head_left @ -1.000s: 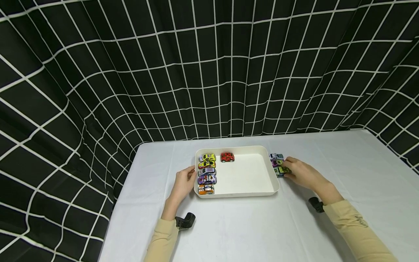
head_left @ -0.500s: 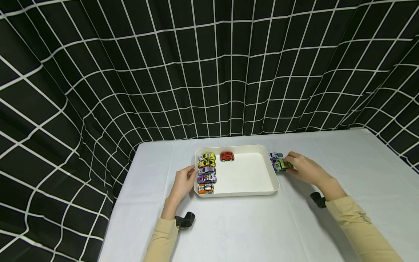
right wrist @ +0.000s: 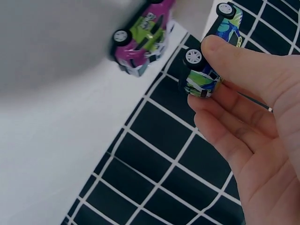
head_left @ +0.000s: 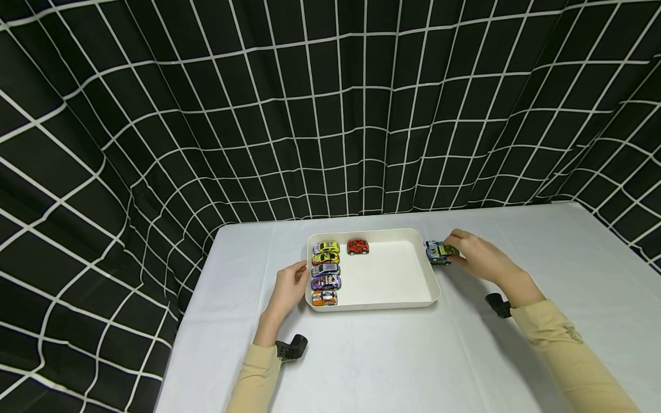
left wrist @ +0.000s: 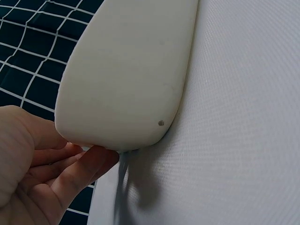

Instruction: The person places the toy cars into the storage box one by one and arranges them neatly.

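My left hand (head_left: 289, 287) holds the left end of a shallow white tray (head_left: 384, 307), thumb and fingers at its wall. In the left wrist view the fingertips meet the tray's end (left wrist: 126, 84) near one corner. To the right of the tray, my right hand (head_left: 477, 255) pinches a green-and-blue toy car (right wrist: 201, 82) between thumb and fingers. A magenta-and-green toy car (right wrist: 143, 35) lies apart from that hand in the right wrist view. From the head, the held car overlaps a pale blue toy car (head_left: 431, 245) by the tray's right wall.
Inside the tray, several toy cars stand in a column along the left wall, among them a purple one (head_left: 326, 281) and an orange-and-white one (head_left: 324, 297). A red toy car (head_left: 358, 246) sits near the back wall. A black gridded curtain (head_left: 330, 115) hangs behind the white-covered table (head_left: 382, 361).
My right hand has lifted the green toy car from its place by the others and moved it away from me, over the cars there. The left hand stays at the tray.
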`<state>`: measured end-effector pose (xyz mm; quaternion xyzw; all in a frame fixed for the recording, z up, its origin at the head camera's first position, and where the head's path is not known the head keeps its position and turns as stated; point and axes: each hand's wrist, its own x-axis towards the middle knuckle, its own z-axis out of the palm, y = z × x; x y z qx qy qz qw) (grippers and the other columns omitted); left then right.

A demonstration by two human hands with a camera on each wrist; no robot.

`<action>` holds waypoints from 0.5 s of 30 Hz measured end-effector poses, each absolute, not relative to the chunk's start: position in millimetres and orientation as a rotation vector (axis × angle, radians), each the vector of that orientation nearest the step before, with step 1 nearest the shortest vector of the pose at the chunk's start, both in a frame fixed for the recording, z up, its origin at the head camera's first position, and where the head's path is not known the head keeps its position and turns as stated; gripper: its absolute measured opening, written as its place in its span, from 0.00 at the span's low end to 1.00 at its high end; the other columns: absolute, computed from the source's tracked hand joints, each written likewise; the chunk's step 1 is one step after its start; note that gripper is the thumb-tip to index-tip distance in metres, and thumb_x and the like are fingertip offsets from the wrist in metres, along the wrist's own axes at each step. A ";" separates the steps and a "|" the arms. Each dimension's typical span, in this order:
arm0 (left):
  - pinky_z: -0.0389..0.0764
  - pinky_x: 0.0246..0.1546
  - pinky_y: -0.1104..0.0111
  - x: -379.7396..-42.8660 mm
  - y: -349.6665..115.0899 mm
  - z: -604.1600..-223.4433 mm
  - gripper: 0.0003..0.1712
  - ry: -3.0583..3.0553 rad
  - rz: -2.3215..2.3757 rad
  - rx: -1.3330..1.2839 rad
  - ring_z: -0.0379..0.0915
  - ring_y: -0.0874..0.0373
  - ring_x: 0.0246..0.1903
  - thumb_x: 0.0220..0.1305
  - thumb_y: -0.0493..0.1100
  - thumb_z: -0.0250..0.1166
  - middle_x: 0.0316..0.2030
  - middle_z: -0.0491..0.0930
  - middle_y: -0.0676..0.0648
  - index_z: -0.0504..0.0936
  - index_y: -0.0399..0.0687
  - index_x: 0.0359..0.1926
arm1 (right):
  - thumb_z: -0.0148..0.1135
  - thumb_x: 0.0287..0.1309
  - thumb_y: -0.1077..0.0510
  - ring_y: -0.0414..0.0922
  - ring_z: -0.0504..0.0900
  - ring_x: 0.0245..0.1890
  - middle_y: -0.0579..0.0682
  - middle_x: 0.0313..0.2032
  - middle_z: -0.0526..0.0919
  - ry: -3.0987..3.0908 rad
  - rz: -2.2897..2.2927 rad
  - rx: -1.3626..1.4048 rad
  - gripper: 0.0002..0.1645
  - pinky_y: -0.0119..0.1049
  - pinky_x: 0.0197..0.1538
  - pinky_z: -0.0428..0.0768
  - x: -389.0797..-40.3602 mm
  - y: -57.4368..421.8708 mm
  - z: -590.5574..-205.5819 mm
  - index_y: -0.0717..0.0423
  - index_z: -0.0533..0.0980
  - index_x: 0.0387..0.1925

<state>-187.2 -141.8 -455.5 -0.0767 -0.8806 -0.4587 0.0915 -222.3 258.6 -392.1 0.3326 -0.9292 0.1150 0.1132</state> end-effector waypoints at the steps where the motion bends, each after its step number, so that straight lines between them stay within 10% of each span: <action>1: 0.81 0.39 0.64 -187.1 -141.9 -455.4 0.17 -2.618 -1.361 -0.226 0.79 0.49 0.37 0.63 0.32 0.56 0.39 0.81 0.35 0.75 0.25 0.51 | 0.70 0.40 0.72 0.50 0.78 0.33 0.55 0.33 0.77 -2.728 0.339 0.976 0.15 0.43 0.36 0.80 -223.0 257.3 -390.8 0.67 0.78 0.35; 15: 0.81 0.38 0.64 -186.8 -142.3 -455.1 0.17 -2.618 -1.370 -0.231 0.79 0.48 0.37 0.63 0.31 0.56 0.39 0.80 0.34 0.74 0.25 0.51 | 0.71 0.41 0.71 0.44 0.75 0.30 0.50 0.30 0.75 -2.742 0.338 1.004 0.13 0.38 0.31 0.78 -231.2 234.0 -384.1 0.62 0.78 0.31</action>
